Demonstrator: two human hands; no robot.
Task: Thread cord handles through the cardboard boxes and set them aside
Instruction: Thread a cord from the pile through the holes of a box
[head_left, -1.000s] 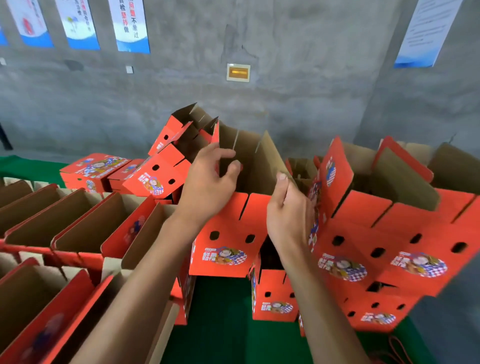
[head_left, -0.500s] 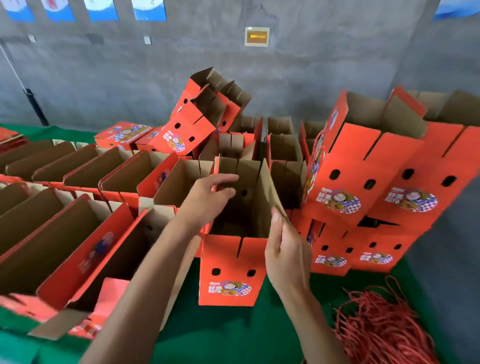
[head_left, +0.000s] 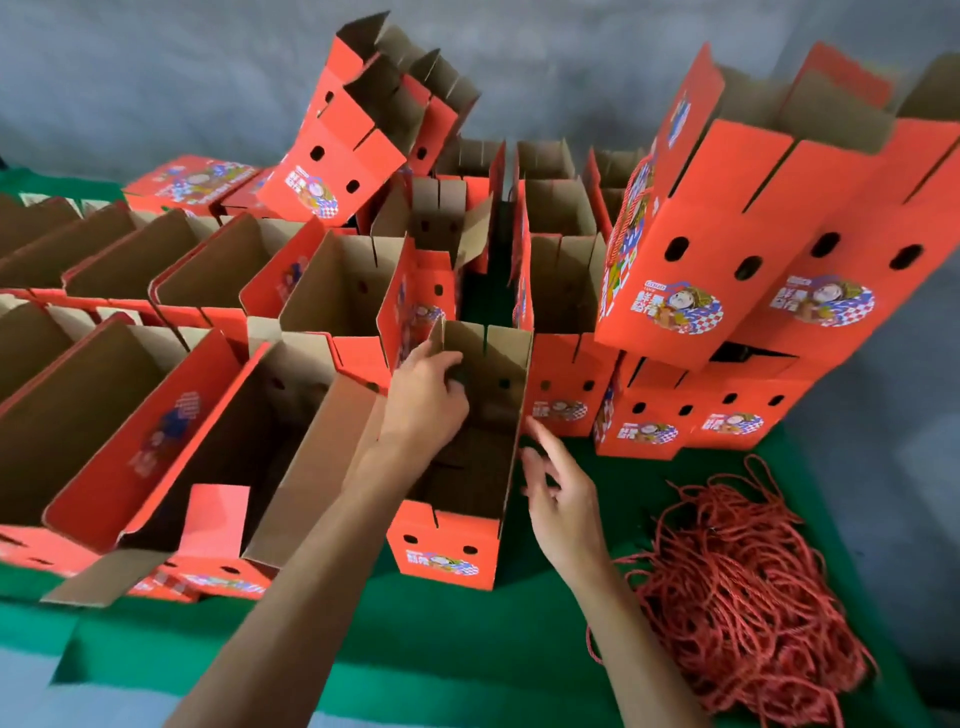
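An open red cardboard box (head_left: 447, 551) with a brown inside stands on the green table in front of me. Two small holes show in its near face. My left hand (head_left: 423, 400) grips the box's left wall at the rim, fingers curled inside. My right hand (head_left: 558, 493) hovers just off the box's right wall, fingers spread and holding nothing. A heap of red cord handles (head_left: 743, 592) lies on the table to the right of that hand.
Rows of open red boxes (head_left: 171, 395) fill the left side. More boxes are stacked and tilted at the right (head_left: 737, 270) and the back (head_left: 353, 130). The green table cover (head_left: 415, 644) shows near me, with a grey wall behind.
The box has come down and nearer onto the table. My right hand has let go of its right flap and drawn back. My left hand still holds the left wall.
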